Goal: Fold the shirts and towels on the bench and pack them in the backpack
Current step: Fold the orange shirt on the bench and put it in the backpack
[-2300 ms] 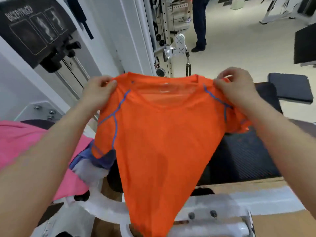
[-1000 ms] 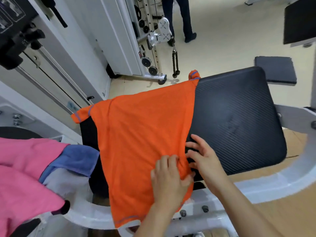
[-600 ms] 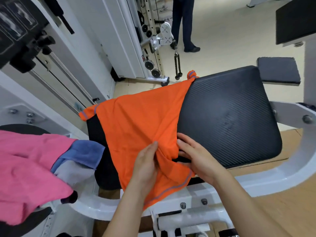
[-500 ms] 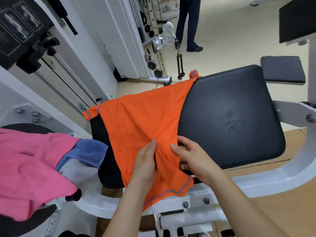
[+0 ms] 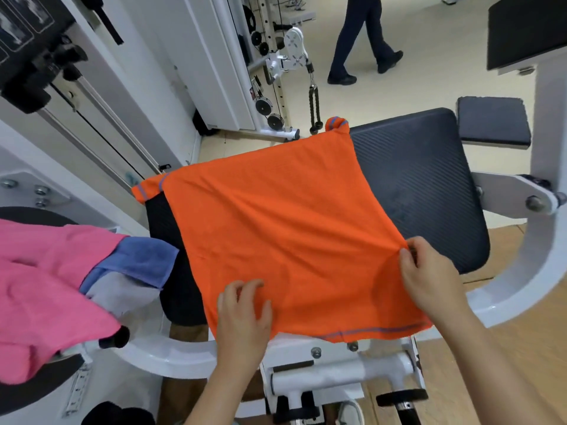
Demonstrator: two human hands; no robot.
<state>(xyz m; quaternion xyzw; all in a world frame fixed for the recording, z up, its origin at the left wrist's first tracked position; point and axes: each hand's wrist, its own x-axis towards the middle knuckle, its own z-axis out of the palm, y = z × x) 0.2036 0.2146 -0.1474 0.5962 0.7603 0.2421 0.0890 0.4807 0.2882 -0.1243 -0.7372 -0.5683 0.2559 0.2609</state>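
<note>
An orange shirt with blue trim lies spread flat over the left part of the black bench pad, its hem hanging over the near edge. My left hand rests on the shirt near the hem, fingers bent against the cloth. My right hand pinches the shirt's right edge near the hem. To the left lie a pink towel, a blue towel and a pale grey cloth. No backpack is in view.
The white machine frame curves around the pad's near and right sides. A cable station stands beyond, and a person's legs cross the far floor. A small black pad sits at the right.
The shirt's bunched lower part has been pulled out flat to the right. My right hand moved right with the shirt's edge; my left hand stayed on the cloth near the hem.
</note>
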